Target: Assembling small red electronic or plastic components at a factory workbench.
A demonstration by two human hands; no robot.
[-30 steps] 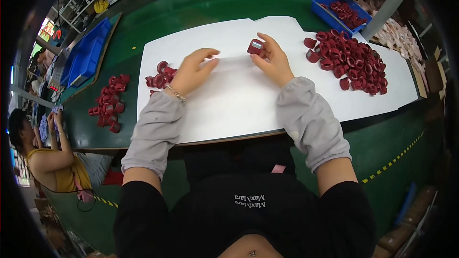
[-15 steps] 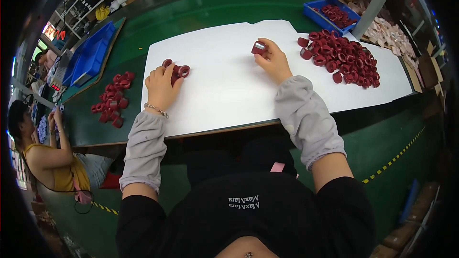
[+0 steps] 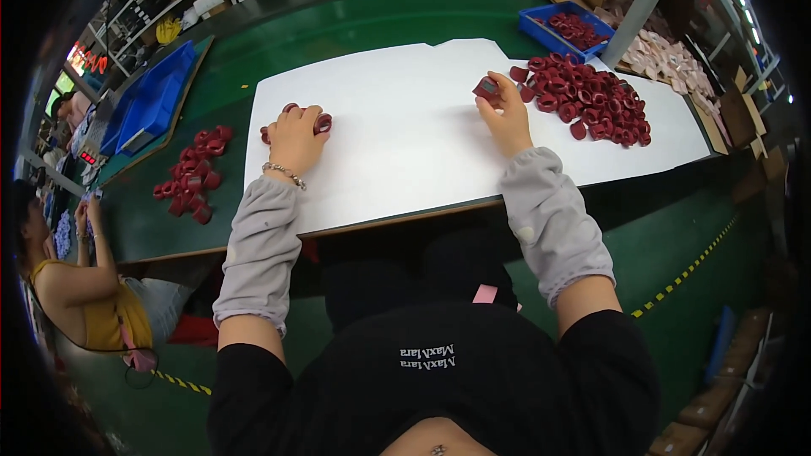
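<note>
My right hand (image 3: 508, 121), right of the middle of the white sheet (image 3: 405, 131), pinches one dark-red ring (image 3: 487, 88) with a small grey window on its face. At the sheet's left side my left hand (image 3: 296, 139) closes over several similar dark-red rings (image 3: 323, 123); its palm and fingers hide most of them. A large pile of dark-red rings (image 3: 596, 101) lies on the right part of the sheet, just beyond my right hand. Left of the sheet, a smaller group of rings (image 3: 196, 173) rests on the green tabletop.
A blue bin (image 3: 530, 27) of red pieces stands behind the pile. Pale pink pieces (image 3: 663, 57) are heaped at the far right beside a metal post (image 3: 644, 8). Blue trays (image 3: 160, 101) lie at the far left. A co-worker in yellow (image 3: 106, 304) sits at the left.
My right hand has moved right, toward the large pile, with the ring still pinched. My left hand has shifted over the rings at the sheet's left and covers them differently.
</note>
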